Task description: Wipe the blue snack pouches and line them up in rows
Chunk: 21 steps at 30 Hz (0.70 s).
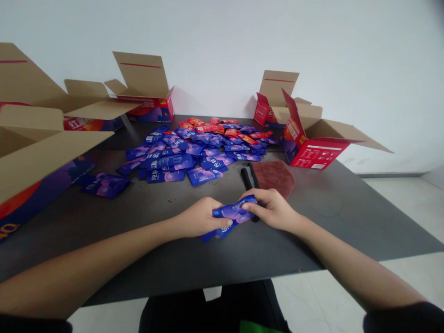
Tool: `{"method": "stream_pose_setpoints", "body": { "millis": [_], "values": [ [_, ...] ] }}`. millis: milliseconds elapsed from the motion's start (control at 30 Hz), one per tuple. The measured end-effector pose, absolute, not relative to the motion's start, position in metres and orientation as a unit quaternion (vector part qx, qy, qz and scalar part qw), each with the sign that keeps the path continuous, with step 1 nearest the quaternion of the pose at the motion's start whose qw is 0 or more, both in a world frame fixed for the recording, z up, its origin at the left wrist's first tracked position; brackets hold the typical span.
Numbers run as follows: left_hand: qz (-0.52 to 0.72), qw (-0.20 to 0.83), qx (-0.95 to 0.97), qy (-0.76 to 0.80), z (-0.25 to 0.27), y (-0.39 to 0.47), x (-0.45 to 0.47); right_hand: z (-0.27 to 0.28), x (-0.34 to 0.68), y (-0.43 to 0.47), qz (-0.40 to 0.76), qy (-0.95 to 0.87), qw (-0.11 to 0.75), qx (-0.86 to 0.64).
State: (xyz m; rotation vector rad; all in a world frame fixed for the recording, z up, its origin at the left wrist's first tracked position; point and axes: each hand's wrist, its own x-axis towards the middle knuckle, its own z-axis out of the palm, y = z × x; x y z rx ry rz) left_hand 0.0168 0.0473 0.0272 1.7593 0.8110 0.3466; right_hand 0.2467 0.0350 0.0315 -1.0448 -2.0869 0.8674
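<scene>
Above the near part of the dark table, my left hand [199, 217] is closed round several blue and purple sachets [232, 213]. My right hand [272, 208] pinches the right end of the top sachet between thumb and fingers. How many sachets lie beneath is hidden by my fingers. Just beyond my right hand lie a brown cloth [274, 175] and a black-handled tool [248, 178], whose kind I cannot make out. A broad heap of blue sachets [183, 150] spreads over the middle of the table, with red sachets [208, 127] mixed in at its back.
Open cardboard boxes stand on the left: a near box [38, 189], another behind it [90, 124] and a far one [149, 108]. Two more, a red box [314, 152] and a smaller one [265, 111], stand at the right. Loose sachets [106, 185] lie beside the near left box.
</scene>
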Motion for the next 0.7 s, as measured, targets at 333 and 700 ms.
{"method": "stream_pose_setpoints", "body": {
  "millis": [333, 700],
  "values": [
    [0.342, 0.616, 0.604, 0.373, 0.02, 0.07, 0.013, 0.025, 0.244, 0.039, 0.589, -0.617, 0.306, -0.422],
    [0.348, 0.621, 0.58, 0.397, 0.016, 0.062, 0.021, 0.02, 0.227, 0.031, 0.682, -0.582, 0.225, -0.381]
  ]
}}
